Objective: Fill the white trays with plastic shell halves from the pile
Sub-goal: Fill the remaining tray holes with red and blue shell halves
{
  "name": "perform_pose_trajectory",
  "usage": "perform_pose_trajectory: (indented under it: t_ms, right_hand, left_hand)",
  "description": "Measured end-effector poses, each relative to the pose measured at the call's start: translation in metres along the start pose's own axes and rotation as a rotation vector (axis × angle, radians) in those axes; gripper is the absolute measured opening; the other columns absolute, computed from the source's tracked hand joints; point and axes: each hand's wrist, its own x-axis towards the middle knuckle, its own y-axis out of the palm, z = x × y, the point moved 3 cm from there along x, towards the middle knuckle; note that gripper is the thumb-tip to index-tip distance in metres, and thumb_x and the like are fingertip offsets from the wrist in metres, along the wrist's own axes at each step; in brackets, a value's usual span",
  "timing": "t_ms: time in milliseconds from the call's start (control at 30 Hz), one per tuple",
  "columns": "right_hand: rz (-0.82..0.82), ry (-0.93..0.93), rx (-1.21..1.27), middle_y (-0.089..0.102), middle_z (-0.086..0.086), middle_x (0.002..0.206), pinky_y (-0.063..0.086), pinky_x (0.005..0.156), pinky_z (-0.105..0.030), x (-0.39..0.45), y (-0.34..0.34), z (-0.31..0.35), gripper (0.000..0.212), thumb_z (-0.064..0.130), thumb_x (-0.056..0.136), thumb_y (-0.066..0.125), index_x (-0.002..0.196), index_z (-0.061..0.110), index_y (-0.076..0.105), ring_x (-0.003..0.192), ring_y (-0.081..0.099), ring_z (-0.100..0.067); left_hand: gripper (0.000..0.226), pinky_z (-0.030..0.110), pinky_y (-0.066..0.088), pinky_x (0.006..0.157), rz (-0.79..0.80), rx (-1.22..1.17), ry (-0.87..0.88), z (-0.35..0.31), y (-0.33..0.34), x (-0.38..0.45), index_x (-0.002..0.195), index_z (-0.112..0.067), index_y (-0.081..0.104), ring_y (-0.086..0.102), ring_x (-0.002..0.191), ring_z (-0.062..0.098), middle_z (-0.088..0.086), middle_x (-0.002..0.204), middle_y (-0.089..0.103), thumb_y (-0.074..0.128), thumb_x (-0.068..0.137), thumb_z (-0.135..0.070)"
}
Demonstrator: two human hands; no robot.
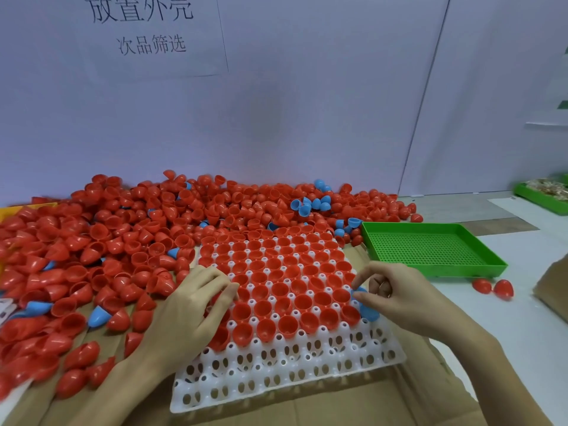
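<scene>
Underneath everything lies flattened brown cardboard (322,407) spread over a pale table (522,327), which meets a plain white wall (307,103) at the far side; a paper sign (147,32) with printed characters hangs on that wall at the far left. An empty green perforated tray (430,250) sits to the right, with two loose red shells (493,289) on the table just near of it. Another green tray (544,195) shows at the far right edge.

The white tray (292,379) lies flat in the middle, its long axis running from near-left to far-right, slightly skewed to the table edge. Its far rows carry red shell halves (285,272) seated open side up; the two nearest rows of cups are bare. The pile (107,241) of red halves, dotted with a few blue ones, spreads across the left and far side and touches the tray's far edge.

The left hand (190,315) rests over the tray's left edge, fingers curled loosely around red halves; how many it holds cannot be told. The right hand (396,296) hovers at the tray's right edge, thumb and forefinger pinching a blue shell half (367,310), the other fingers curled in.
</scene>
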Motion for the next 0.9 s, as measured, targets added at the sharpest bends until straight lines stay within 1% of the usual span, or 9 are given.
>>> perform_pose_trajectory:
  t_ms: [100,200,300,400,567,633,733,800,900]
  right_hand:
    - [0.001,-0.057,0.041,0.056,0.013,0.058,0.042,0.054,-0.014,0.018,-0.004,0.013,0.010,0.028,0.092,0.080,0.092,0.031,0.071,0.052,0.051,0.001]
    - [0.015,-0.116,0.057,0.057,0.019,0.053,0.041,0.052,-0.013,0.045,0.003,0.028,0.005,0.029,0.098,0.073,0.093,0.028,0.071,0.049,0.050,0.000]
    - [-0.016,-0.146,0.075,0.057,0.008,0.058,0.038,0.055,-0.017,0.074,0.012,0.033,0.011,0.031,0.102,0.066,0.099,0.023,0.073,0.052,0.046,-0.004]
    - [-0.087,-0.173,0.159,0.058,0.002,0.065,0.041,0.061,-0.022,0.088,0.020,0.028,0.012,0.030,0.103,0.065,0.101,0.023,0.074,0.058,0.048,-0.008]
    - [-0.237,-0.242,0.208,0.061,0.010,0.067,0.044,0.057,-0.029,0.089,0.033,0.011,0.011,0.035,0.102,0.064,0.097,0.032,0.073,0.055,0.050,-0.005]
    - [-0.255,-0.268,0.202,0.062,0.015,0.070,0.043,0.056,-0.025,0.088,0.037,0.010,0.011,0.036,0.102,0.062,0.097,0.033,0.071,0.056,0.052,-0.007]
    - [-0.262,-0.303,0.192,0.061,0.015,0.070,0.039,0.057,-0.018,0.086,0.039,0.014,0.007,0.032,0.102,0.064,0.097,0.032,0.070,0.057,0.053,-0.007]
    - [-0.279,-0.323,0.166,0.060,0.011,0.066,0.038,0.056,-0.018,0.085,0.037,0.015,0.006,0.031,0.101,0.066,0.096,0.032,0.069,0.057,0.053,-0.008]
    - [-0.314,-0.335,0.136,0.061,0.011,0.068,0.041,0.057,-0.021,0.079,0.035,0.014,0.006,0.034,0.101,0.065,0.096,0.035,0.068,0.063,0.056,-0.009]
  left_hand:
    - [0.042,0.032,0.052,0.084,0.002,0.031,0.051,0.003,0.002,0.002,0.089,-0.025,0.068,0.062,0.099,0.015,-0.016,0.095,0.061,0.040,0.108,-0.049]
    - [0.042,0.032,0.052,0.084,0.003,0.043,0.056,0.010,0.005,0.001,0.090,-0.027,0.068,0.062,0.100,0.016,-0.017,0.096,0.060,0.038,0.109,-0.051]
    - [0.040,0.032,0.051,0.086,-0.020,0.027,0.071,0.011,0.005,0.000,0.090,-0.029,0.068,0.063,0.100,0.016,-0.018,0.096,0.061,0.040,0.110,-0.049]
    - [0.038,0.032,0.050,0.086,-0.022,-0.011,0.048,0.010,0.006,0.000,0.087,-0.028,0.068,0.062,0.097,0.017,-0.017,0.092,0.061,0.043,0.109,-0.045]
    - [0.037,0.024,0.047,0.084,-0.063,-0.044,-0.003,0.006,-0.003,0.011,0.087,-0.028,0.069,0.063,0.090,0.015,-0.015,0.085,0.063,0.045,0.109,-0.045]
    - [0.034,0.022,0.046,0.083,-0.046,0.008,0.000,0.003,-0.001,0.024,0.093,-0.032,0.067,0.061,0.090,0.012,-0.016,0.086,0.061,0.043,0.109,-0.051]
    - [0.034,0.021,0.043,0.093,0.019,0.085,-0.066,0.014,0.013,0.064,0.107,-0.035,0.063,0.054,0.103,0.007,-0.019,0.098,0.056,0.040,0.105,-0.060]
    - [0.039,0.029,0.041,0.106,0.067,0.147,-0.160,0.033,0.022,0.102,0.119,-0.029,0.064,0.047,0.116,0.006,-0.015,0.118,0.055,0.042,0.105,-0.058]
    - [0.047,0.046,0.034,0.119,0.131,0.393,-0.312,0.073,0.022,0.154,0.138,-0.020,0.060,0.037,0.140,0.025,0.006,0.150,0.044,0.041,0.108,-0.051]
